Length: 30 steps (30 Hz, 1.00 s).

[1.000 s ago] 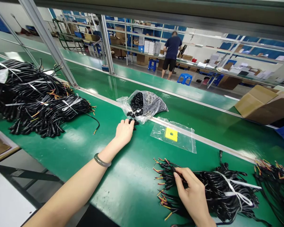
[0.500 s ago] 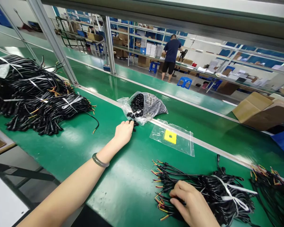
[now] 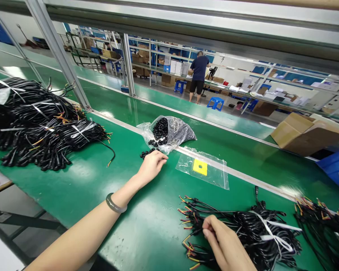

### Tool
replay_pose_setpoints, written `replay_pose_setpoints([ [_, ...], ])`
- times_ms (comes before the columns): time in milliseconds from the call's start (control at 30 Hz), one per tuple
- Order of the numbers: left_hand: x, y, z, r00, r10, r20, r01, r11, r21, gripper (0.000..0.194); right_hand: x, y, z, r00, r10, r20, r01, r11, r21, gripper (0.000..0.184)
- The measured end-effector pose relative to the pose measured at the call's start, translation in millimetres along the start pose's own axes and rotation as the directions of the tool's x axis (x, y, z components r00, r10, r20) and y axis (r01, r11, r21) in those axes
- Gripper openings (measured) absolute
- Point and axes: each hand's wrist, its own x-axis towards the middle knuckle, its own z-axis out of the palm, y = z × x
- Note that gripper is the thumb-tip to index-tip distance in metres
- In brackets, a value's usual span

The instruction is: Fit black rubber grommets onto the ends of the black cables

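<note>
My left hand (image 3: 151, 168) is closed, thumb against fingers, just in front of a small heap of black plastic nuts (image 3: 147, 153). Whatever it may hold is hidden. Behind it lies an open clear bag (image 3: 182, 130) with many more black nuts spilling from its mouth. At the lower right, my right hand (image 3: 226, 242) is curled with thumb and forefinger together, over the stripped wire ends of a tied bundle of black cables (image 3: 251, 226). I cannot make out what is between those fingers. Red, yellow and orange wire tips (image 3: 188, 216) fan out to its left.
A clear zip bag (image 3: 214, 175) holds a yellow square piece (image 3: 200, 166) with a hole. Large cable bundles (image 3: 45, 124) are piled left; another cable bundle (image 3: 322, 226) lies right. A cardboard box (image 3: 305, 133) and metal posts (image 3: 59, 56) stand beyond. A person (image 3: 199, 75) works far behind.
My left hand has drawn back slightly from the nuts and turned, fingertips now pointing right. My right hand's fingers have closed further together. The camera view has tilted slightly up.
</note>
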Motion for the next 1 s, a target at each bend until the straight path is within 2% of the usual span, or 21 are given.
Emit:
replay_pose_setpoints([
  [33,-0.6,1.4,5.6,0.997,-0.044,0.059,0.056,0.976,-0.212,0.015,0.9,-0.5,0.6,0.998,-0.004,-0.065,0.005,1.0,0.027,0.012],
  [100,-2.7,5.4,16.2,0.965,-0.134,0.224,0.237,0.811,-0.535,0.017,2.2,0.0,3.7,0.981,-0.015,-0.193,0.026,0.998,0.054,0.013],
  [167,-5.7,9.8,24.3,0.928,-0.161,0.336,0.358,0.637,-0.683,0.022,3.7,1.2,8.8,0.954,-0.008,-0.299,0.026,0.998,0.056,0.014],
  [233,-8.7,13.2,29.3,0.925,-0.15,0.35,0.371,0.563,-0.739,0.032,5.7,1.4,14.0,0.923,0.008,-0.384,0.018,0.998,0.062,0.014],
  [300,-10.3,15.3,32.7,0.934,-0.13,0.333,0.343,0.586,-0.734,0.032,8.4,0.2,18.1,0.895,0.026,-0.446,0.011,0.997,0.082,0.014],
  [400,-5.9,18.3,38.7,0.956,-0.047,0.291,0.218,0.777,-0.591,0.019,12.4,-3.8,20.7,0.867,0.051,-0.496,0.008,0.993,0.116,0.015],
  [467,2.8,22.0,45.1,0.968,0.098,0.229,-0.006,0.928,-0.373,0.014,14.3,-6.7,21.0,0.851,0.068,-0.521,0.0,0.992,0.13,0.018],
  [500,8.7,24.5,49.2,0.959,0.19,0.208,-0.135,0.959,-0.251,0.014,14.9,-7.8,21.2,0.844,0.071,-0.532,0.002,0.991,0.135,0.019],
  [567,21.6,29.9,59.0,0.913,0.343,0.22,-0.336,0.939,-0.069,0.016,15.6,-9.0,22.4,0.832,0.076,-0.55,0.01,0.989,0.151,0.022],
  [600,27.9,32.5,64.5,0.889,0.389,0.241,-0.395,0.918,-0.026,0.016,15.8,-9.0,23.5,0.829,0.08,-0.553,0.012,0.987,0.161,0.023],
  [700,41.9,38.4,80.8,0.855,0.431,0.288,-0.453,0.891,0.012,0.018,15.6,-7.6,27.7,0.835,0.106,-0.539,-0.003,0.982,0.189,0.023],
  [800,47.1,41.1,91.7,0.846,0.433,0.312,-0.472,0.88,0.058,0.018,15.5,-6.2,30.7,0.847,0.113,-0.52,-0.016,0.982,0.188,0.021],
  [1000,48.4,43.1,93.9,0.842,0.399,0.363,-0.443,0.896,0.042,0.019,17.7,-7.0,30.1,0.849,0.092,-0.521,-0.005,0.986,0.166,0.019],
])
